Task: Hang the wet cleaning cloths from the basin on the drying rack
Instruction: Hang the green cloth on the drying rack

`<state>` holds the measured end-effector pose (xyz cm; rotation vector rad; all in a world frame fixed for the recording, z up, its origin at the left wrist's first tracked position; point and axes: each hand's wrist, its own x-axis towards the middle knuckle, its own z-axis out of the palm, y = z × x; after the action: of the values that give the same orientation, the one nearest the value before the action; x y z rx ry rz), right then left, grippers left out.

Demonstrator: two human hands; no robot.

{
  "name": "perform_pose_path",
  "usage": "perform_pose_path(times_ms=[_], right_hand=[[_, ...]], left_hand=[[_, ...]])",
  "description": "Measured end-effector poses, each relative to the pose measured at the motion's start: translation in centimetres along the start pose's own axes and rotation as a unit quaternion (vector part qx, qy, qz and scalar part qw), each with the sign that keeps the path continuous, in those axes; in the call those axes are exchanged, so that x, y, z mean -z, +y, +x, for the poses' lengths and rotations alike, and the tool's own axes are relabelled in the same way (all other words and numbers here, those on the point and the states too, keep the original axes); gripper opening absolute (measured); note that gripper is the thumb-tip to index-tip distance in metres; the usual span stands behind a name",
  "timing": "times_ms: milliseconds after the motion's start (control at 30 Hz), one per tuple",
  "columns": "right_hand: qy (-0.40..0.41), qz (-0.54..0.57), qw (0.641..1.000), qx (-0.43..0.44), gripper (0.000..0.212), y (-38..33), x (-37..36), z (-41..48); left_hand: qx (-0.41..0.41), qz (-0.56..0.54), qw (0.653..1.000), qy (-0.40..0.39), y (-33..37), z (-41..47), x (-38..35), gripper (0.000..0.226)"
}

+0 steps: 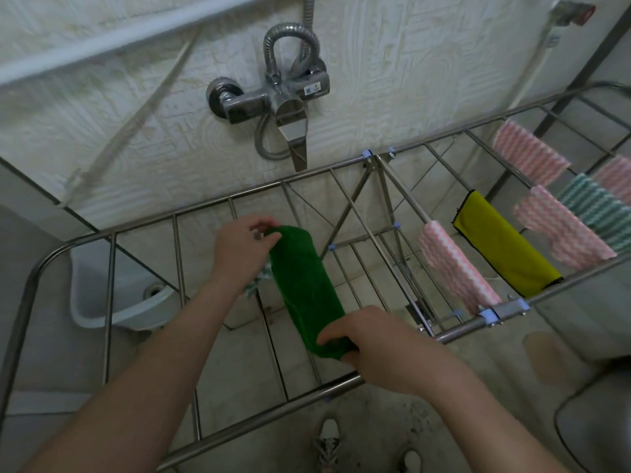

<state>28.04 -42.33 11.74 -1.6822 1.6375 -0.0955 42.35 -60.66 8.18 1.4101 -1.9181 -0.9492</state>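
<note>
Head view: a person stands at a stainless-steel folding drying rack [205, 203] and works over its left section.

1. Task item. A dark green terry cleaning cloth [307, 288] is stretched lengthwise along one rod of the left section, running from the far side toward the near rail. Whether it already rests on the rod cannot be told.
2. Left hand [239, 249]. Its grip is clamped on the far end of the green cloth, which is pinched between thumb and fingertips. A scrap of green-and-white patterned fabric [253, 285] shows just below this wrist; what holds it cannot be told.
3. Right hand [374, 343]. Its grip is clamped on the near end of the green cloth, with the fingers curled round the folded edge just beyond the near rail.
4. Source container. A pale grey plastic basin [112, 302] sits below the rack's left end and is seen through the rods, well apart from both hands.
5. Items already hung on the right section:
   - a yellow microfibre cloth with black edging [505, 249];
   - a pink-and-white wavy-striped cloth [454, 266] just left of the yellow one;
   - three further pink-and-white striped cloths, the nearest of them [560, 230] to the right of the yellow cloth;
   - a teal-and-white striped cloth [594, 206], which lies beside that pink cloth.
6. Surroundings. A chrome wall-mounted mixer tap [273, 102] with a flexible metal hose [290, 39] is fixed to the textured wall beyond the rack. A pair of pale laced shoes [327, 442] stands on the tiled floor below the near rail.
</note>
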Motion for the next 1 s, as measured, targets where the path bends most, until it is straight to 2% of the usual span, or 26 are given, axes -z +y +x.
perform_pose_path(times_ms=[100, 200, 333, 500, 633, 700, 767, 867, 933, 1000], right_hand=[[0.074, 0.027, 0.997, 0.018, 0.04, -0.1, 1.5, -0.6], [0.156, 0.106, 0.981, 0.038, 0.033, 0.2, 2.4, -0.4], [0.277, 0.206, 0.937, 0.056, 0.033, 0.6, 2.7, 0.8], [0.361, 0.277, 0.888, 0.069, 0.034, 0.6, 2.9, 1.7], [0.372, 0.334, 0.864, 0.059, 0.035, 0.7, 2.9, 2.2], [0.327, 0.396, 0.857, 0.051, 0.043, 0.9, 3.4, 2.0], [0.243, 0.454, 0.855, 0.052, 0.047, 1.3, 4.1, 1.8], [0.19, 0.436, 0.878, 0.048, 0.035, 1.6, 5.1, 1.3], [0.217, 0.406, 0.887, 0.031, 0.028, 1.7, 5.3, 1.3], [0.259, 0.395, 0.881, 0.021, 0.024, 1.6, 5.4, 1.3]], left_hand=[[-0.061, -0.007, 0.997, -0.041, 2.5, -1.5, 0.0, 0.027], [-0.028, -0.067, 0.994, -0.088, 4.6, -3.4, -0.4, 0.028], [0.012, -0.159, 0.981, -0.107, 5.9, -5.2, -0.5, 0.03], [0.02, -0.252, 0.956, -0.148, 7.2, -6.6, -0.5, 0.032], [0.025, -0.291, 0.945, -0.146, 7.4, -6.7, -0.2, 0.036], [0.021, -0.305, 0.938, -0.162, 7.5, -6.7, -0.1, 0.041], [0.01, -0.304, 0.934, -0.187, 7.6, -6.6, 0.0, 0.048], [-0.034, -0.25, 0.947, -0.2, 7.7, -6.5, -0.2, 0.057], [-0.073, -0.192, 0.965, -0.163, 7.9, -6.8, -0.6, 0.058], [-0.142, -0.074, 0.983, -0.093, 7.7, -7.2, -1.3, 0.056]])
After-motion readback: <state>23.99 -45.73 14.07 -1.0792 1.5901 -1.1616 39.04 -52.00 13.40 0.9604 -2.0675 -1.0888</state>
